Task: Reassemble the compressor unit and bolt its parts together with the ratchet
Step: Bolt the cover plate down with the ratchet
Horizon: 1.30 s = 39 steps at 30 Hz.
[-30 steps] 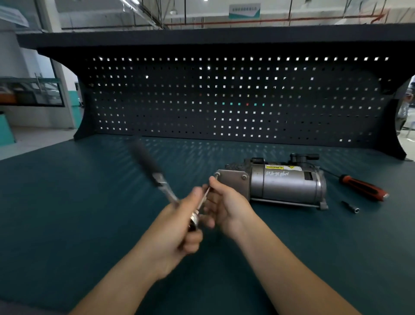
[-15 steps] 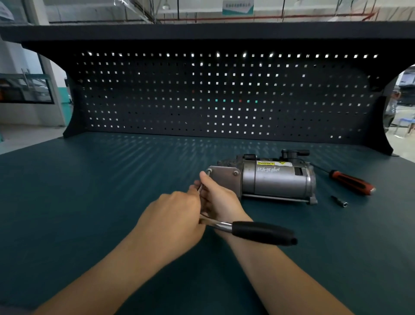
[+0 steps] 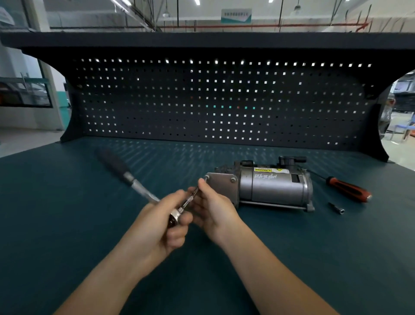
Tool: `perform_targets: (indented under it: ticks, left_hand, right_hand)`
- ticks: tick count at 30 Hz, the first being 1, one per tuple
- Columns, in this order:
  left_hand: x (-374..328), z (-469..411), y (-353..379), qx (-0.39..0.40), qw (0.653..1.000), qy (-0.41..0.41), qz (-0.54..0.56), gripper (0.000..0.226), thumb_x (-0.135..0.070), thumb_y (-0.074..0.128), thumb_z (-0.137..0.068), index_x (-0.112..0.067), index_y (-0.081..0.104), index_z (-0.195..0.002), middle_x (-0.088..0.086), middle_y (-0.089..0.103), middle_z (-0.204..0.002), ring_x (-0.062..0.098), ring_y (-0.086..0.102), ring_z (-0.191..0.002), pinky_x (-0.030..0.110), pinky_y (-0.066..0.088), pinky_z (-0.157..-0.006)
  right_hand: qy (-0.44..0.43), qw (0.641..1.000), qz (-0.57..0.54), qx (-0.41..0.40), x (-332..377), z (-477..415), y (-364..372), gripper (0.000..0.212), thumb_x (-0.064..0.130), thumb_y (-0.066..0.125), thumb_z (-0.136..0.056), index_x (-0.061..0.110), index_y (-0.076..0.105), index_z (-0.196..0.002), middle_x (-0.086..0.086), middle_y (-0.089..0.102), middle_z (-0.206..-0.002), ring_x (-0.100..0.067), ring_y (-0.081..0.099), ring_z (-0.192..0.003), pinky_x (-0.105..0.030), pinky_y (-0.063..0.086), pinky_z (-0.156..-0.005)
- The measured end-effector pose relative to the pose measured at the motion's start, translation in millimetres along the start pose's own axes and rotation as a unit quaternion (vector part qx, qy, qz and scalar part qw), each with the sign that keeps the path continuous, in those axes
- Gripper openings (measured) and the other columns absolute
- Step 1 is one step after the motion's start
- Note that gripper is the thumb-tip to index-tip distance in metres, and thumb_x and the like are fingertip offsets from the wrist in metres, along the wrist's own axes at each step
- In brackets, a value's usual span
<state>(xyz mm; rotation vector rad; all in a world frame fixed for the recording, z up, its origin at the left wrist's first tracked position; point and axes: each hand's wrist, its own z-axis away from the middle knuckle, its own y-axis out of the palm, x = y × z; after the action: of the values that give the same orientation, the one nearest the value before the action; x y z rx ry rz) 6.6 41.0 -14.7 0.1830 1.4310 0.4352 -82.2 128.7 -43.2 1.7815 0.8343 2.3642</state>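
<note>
Here, my left hand [image 3: 157,227] grips the ratchet [image 3: 134,183] head — handle pointing upper left — while my right hand [image 3: 213,209] pinches its extension [image 3: 190,198].

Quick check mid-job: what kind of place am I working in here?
Probably a factory or workshop hall: a workbench backed by a perforated tool panel, a red-handled screwdriver lying on its green mat, and overhead pipes and strip lights beyond.
</note>
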Motion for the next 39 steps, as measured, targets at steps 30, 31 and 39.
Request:
perform_targets:
  ticks: [30,31,39]
  left_hand:
    - [5,-5,-1,-0.059,0.461,0.275,-0.841,0.024,-0.039,0.042,-0.096,-0.019,0.039,-0.108,-0.004,0.058,-0.094,0.016,0.061,-0.085,0.026,0.033,-0.059]
    - [4,-6,-2,-0.059,0.497,0.269,-0.823,0.024,-0.042,0.042,-0.095,-0.021,0.040,-0.105,-0.007,0.056,-0.088,0.015,0.059,-0.080,0.025,0.033,-0.057]
    - [7,0,-4,0.067,0.961,-0.131,0.233,0.041,-0.023,0.059,-0.073,0.000,0.062,-0.107,0.009,0.060,-0.059,0.008,0.050,-0.034,0.016,0.040,-0.030]
  right_hand:
    - [-0.132,0.979,0.119,-0.095,-5,-2,1,0.038,0.033,0.065,-0.086,0.011,0.061,-0.055,0.003,0.058,-0.050,-0.003,0.050,-0.044,-0.014,0.040,-0.049]
    - [-0.131,0.980,0.119,-0.093,-4,-2,0,0.036,0.031,0.065,-0.085,0.011,0.060,-0.056,0.002,0.057,-0.051,-0.003,0.049,-0.043,-0.013,0.038,-0.046]
    - [-0.047,0.996,0.053,-0.058,2,-2,0,0.022,0.027,0.061,-0.088,0.010,0.064,-0.074,-0.004,0.064,-0.071,-0.018,0.051,-0.065,-0.027,0.037,-0.064]
